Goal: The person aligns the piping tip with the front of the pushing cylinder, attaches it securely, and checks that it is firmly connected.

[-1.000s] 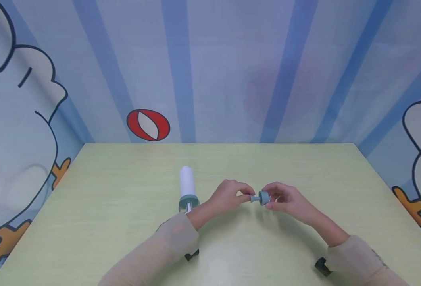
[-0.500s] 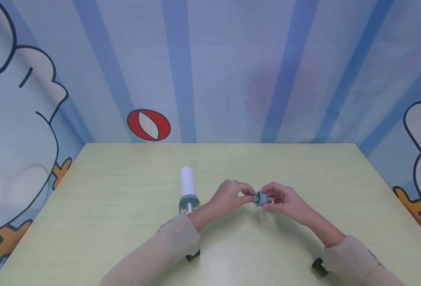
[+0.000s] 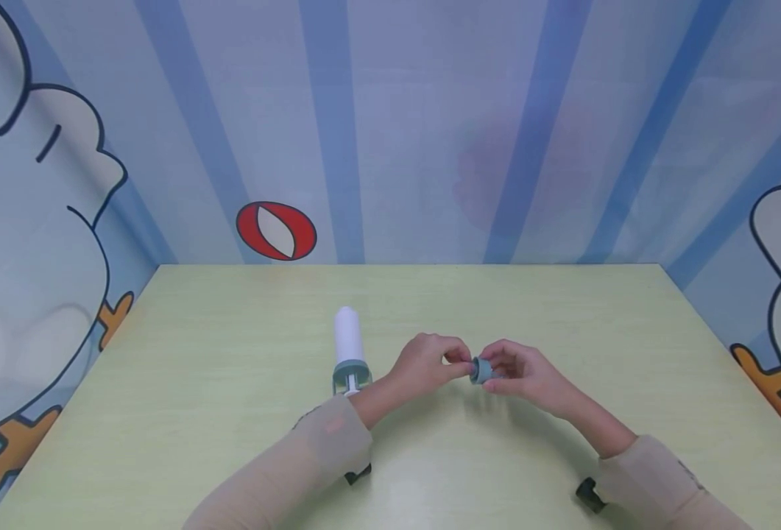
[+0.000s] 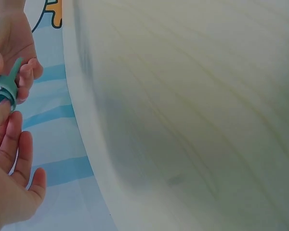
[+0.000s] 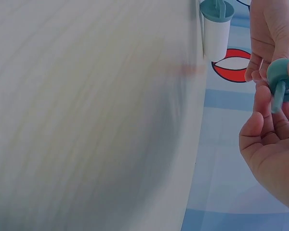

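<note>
Above the table, both hands meet at a small teal screw cap [image 3: 481,371] with a slender nozzle [image 5: 278,97] sticking out toward the right hand. The right hand [image 3: 531,374] grips the cap between thumb and fingers. From the other side, the left hand [image 3: 428,363] pinches the nozzle's wide end, with its fingertips at the cap's hollow opening. In the left wrist view an inner ring shows inside the cap [image 4: 8,85]. Left of the hands lies a white tube [image 3: 347,336] with a teal collar [image 3: 351,370], its near end hidden behind the left sleeve.
The pale wooden table [image 3: 231,324] runs back to a blue striped backdrop [image 3: 423,147] with cartoon prints. Side panels [image 3: 32,258] close off both edges. The left forearm sleeve [image 3: 311,456] passes over the tube's near end.
The nozzle has slid rightward through the cap as the hands came closer together. Its wide end, earlier outside on the left, now sits within the cap's opening. The tube stays put.
</note>
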A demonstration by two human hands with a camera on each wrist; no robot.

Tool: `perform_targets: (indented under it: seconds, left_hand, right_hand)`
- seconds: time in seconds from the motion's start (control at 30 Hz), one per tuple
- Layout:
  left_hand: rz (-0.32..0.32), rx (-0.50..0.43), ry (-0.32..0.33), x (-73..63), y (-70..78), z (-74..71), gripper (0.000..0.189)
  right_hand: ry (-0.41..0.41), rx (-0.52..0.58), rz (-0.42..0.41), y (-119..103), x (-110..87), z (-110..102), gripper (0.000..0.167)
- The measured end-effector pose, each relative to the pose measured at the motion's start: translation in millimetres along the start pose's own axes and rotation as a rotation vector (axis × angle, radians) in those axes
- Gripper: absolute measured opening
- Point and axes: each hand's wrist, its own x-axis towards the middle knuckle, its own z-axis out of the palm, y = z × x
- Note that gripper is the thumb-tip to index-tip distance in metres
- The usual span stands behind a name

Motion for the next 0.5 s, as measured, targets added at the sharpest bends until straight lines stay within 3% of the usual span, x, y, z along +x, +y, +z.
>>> perform_targets:
  seconds: [0.5]
  left_hand:
    - [-0.013,0.103,0.026,1.2,3.6,7.0,0.011]
  right_hand:
    - [0.004,-0.02,0.033,-1.7,2.4,3.9,0.032]
